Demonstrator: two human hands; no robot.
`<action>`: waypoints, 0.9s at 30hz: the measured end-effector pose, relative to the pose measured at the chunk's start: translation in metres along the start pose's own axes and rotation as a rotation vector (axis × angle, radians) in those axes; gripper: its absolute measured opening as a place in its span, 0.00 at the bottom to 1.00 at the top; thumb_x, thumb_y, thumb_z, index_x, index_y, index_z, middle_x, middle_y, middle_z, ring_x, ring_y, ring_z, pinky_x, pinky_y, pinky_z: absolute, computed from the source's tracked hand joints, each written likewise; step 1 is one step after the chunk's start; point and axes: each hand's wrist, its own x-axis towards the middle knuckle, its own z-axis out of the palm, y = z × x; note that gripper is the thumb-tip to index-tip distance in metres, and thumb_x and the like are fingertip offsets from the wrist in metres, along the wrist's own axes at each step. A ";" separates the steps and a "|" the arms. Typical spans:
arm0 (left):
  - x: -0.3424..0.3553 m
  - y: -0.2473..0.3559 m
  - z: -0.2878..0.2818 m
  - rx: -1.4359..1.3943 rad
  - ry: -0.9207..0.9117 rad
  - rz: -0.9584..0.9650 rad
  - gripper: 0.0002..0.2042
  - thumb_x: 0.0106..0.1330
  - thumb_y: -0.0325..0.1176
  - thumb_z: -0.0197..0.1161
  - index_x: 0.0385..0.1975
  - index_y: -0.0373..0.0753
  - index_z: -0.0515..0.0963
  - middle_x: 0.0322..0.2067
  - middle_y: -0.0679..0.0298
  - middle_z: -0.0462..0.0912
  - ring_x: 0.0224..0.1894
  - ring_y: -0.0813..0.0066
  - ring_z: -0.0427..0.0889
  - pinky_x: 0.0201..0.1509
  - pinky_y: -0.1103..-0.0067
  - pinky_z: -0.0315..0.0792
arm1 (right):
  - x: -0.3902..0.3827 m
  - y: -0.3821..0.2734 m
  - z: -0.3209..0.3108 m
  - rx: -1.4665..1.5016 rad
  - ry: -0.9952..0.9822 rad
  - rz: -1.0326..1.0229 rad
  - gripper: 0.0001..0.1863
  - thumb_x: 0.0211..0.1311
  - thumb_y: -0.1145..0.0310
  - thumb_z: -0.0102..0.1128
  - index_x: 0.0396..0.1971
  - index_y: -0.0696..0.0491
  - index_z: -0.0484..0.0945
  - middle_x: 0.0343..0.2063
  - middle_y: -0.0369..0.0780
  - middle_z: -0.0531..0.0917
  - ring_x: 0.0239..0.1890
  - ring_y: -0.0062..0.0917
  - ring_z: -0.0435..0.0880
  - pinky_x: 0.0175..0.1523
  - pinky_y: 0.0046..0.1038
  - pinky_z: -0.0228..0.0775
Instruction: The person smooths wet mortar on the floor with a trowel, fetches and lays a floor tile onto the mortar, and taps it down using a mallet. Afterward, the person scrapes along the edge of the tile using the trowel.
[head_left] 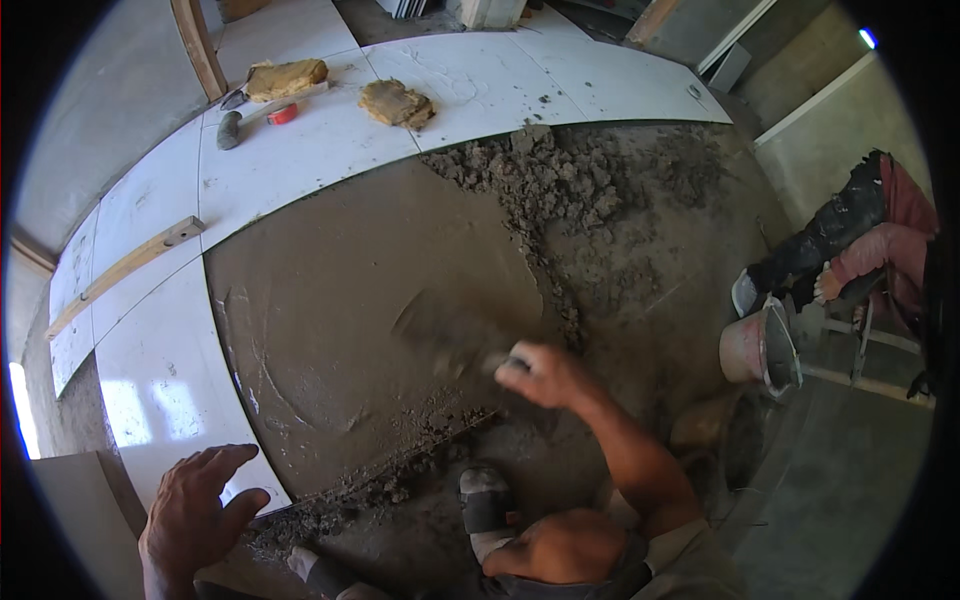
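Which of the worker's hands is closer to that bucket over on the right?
The right hand: it grips a motion-blurred trowel at the wet mortar, left of the bucket. The left hand is much farther off, open near the white tile at the picture's lower left.

From here I see a pale bucket (742,347) near a reddish-clad person (900,250), and a wooden post (199,50) beside the grey wall (105,95).

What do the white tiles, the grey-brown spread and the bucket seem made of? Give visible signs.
White tiles: probably glazed ceramic or polished stone; glossy, mirroring light.
Grey-brown spread: apparently wet cement mortar; smooth, with a damp sheen.
Bucket: plastic or metal, unclear under dull smears.
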 end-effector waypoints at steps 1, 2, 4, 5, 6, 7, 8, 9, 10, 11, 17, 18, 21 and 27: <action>0.003 0.002 0.002 0.048 0.042 0.037 0.21 0.55 0.36 0.67 0.47 0.34 0.76 0.43 0.51 0.82 0.45 0.56 0.81 0.52 0.67 0.72 | 0.002 0.014 -0.007 0.126 0.034 0.190 0.20 0.58 0.52 0.59 0.31 0.57 0.75 0.19 0.38 0.78 0.19 0.21 0.77 0.23 0.26 0.70; 0.005 0.004 0.003 0.104 0.072 0.059 0.21 0.55 0.37 0.67 0.47 0.34 0.76 0.43 0.51 0.82 0.44 0.56 0.81 0.51 0.67 0.72 | 0.002 0.028 -0.018 0.126 0.118 0.220 0.19 0.58 0.53 0.58 0.33 0.56 0.74 0.18 0.34 0.76 0.17 0.15 0.74 0.19 0.22 0.67; 0.006 0.007 0.005 0.082 0.053 0.070 0.22 0.56 0.39 0.66 0.48 0.35 0.76 0.43 0.51 0.82 0.43 0.55 0.81 0.49 0.67 0.73 | -0.005 0.046 -0.034 0.289 0.160 0.411 0.19 0.58 0.53 0.58 0.34 0.57 0.73 0.18 0.36 0.76 0.16 0.17 0.74 0.20 0.23 0.68; 0.007 0.009 0.005 0.074 0.041 0.083 0.22 0.57 0.42 0.64 0.48 0.35 0.76 0.43 0.50 0.81 0.43 0.53 0.81 0.47 0.67 0.74 | -0.007 0.052 -0.039 0.225 0.258 0.415 0.22 0.57 0.52 0.58 0.34 0.59 0.74 0.19 0.40 0.77 0.22 0.25 0.77 0.27 0.30 0.69; 0.008 0.010 0.006 0.069 0.023 0.066 0.22 0.57 0.42 0.64 0.48 0.35 0.76 0.43 0.50 0.81 0.43 0.53 0.81 0.47 0.67 0.74 | -0.008 0.055 -0.040 0.146 0.356 0.491 0.25 0.56 0.51 0.58 0.34 0.62 0.75 0.21 0.44 0.79 0.27 0.33 0.80 0.35 0.38 0.71; 0.009 0.012 0.007 0.075 0.034 0.070 0.22 0.57 0.42 0.65 0.48 0.35 0.76 0.43 0.50 0.81 0.44 0.53 0.81 0.49 0.67 0.73 | -0.014 0.054 -0.041 0.277 0.237 0.555 0.25 0.56 0.50 0.57 0.35 0.62 0.75 0.25 0.49 0.82 0.31 0.41 0.83 0.38 0.39 0.73; 0.010 0.013 0.008 0.081 0.045 0.074 0.22 0.57 0.42 0.65 0.48 0.35 0.76 0.43 0.50 0.81 0.45 0.53 0.81 0.50 0.66 0.73 | -0.013 0.050 -0.031 0.264 0.228 0.570 0.25 0.56 0.50 0.57 0.35 0.62 0.75 0.25 0.49 0.82 0.31 0.41 0.83 0.38 0.39 0.73; 0.012 0.015 0.009 0.081 0.043 0.075 0.22 0.57 0.42 0.65 0.48 0.35 0.76 0.43 0.50 0.81 0.45 0.53 0.81 0.50 0.66 0.73 | -0.015 0.041 -0.016 0.084 0.283 0.418 0.25 0.56 0.49 0.57 0.35 0.62 0.75 0.26 0.52 0.82 0.31 0.44 0.83 0.37 0.40 0.73; 0.014 0.016 0.010 0.095 0.058 0.089 0.21 0.58 0.42 0.65 0.47 0.34 0.76 0.42 0.51 0.82 0.45 0.53 0.80 0.50 0.66 0.72 | -0.017 0.031 0.002 -0.099 0.315 0.318 0.26 0.57 0.49 0.56 0.35 0.61 0.75 0.27 0.54 0.82 0.31 0.47 0.83 0.37 0.42 0.74; 0.015 0.018 0.011 0.123 0.065 0.084 0.21 0.58 0.41 0.65 0.46 0.34 0.76 0.41 0.51 0.82 0.46 0.53 0.80 0.51 0.66 0.71 | -0.019 0.019 0.021 -0.089 0.304 0.217 0.25 0.58 0.48 0.56 0.33 0.60 0.75 0.26 0.55 0.81 0.29 0.48 0.82 0.34 0.43 0.74; 0.028 0.030 0.018 0.131 0.038 0.117 0.21 0.59 0.42 0.64 0.48 0.35 0.75 0.41 0.51 0.82 0.46 0.54 0.80 0.53 0.65 0.70 | -0.033 -0.064 0.123 -0.096 -0.005 -0.137 0.22 0.60 0.50 0.56 0.34 0.58 0.71 0.14 0.48 0.79 0.19 0.42 0.82 0.25 0.41 0.74; 0.030 0.032 0.018 0.114 0.004 0.093 0.21 0.60 0.41 0.64 0.48 0.35 0.75 0.41 0.51 0.82 0.46 0.54 0.80 0.53 0.65 0.70 | -0.036 -0.074 0.133 -0.098 -0.041 -0.196 0.22 0.60 0.51 0.56 0.35 0.59 0.70 0.13 0.47 0.78 0.18 0.40 0.82 0.23 0.39 0.74; 0.035 0.034 0.019 0.143 -0.026 0.073 0.21 0.60 0.41 0.64 0.49 0.35 0.76 0.43 0.51 0.82 0.47 0.55 0.80 0.55 0.66 0.69 | -0.034 -0.083 0.146 -0.204 0.008 -0.402 0.23 0.61 0.52 0.55 0.38 0.60 0.70 0.12 0.43 0.78 0.15 0.34 0.81 0.19 0.35 0.74; 0.040 0.024 0.017 0.145 0.017 0.131 0.21 0.58 0.39 0.65 0.48 0.36 0.76 0.43 0.51 0.82 0.40 0.55 0.82 0.47 0.67 0.74 | -0.015 -0.032 0.109 -0.391 0.100 -0.155 0.21 0.63 0.52 0.54 0.35 0.59 0.72 0.10 0.40 0.77 0.14 0.32 0.81 0.18 0.34 0.73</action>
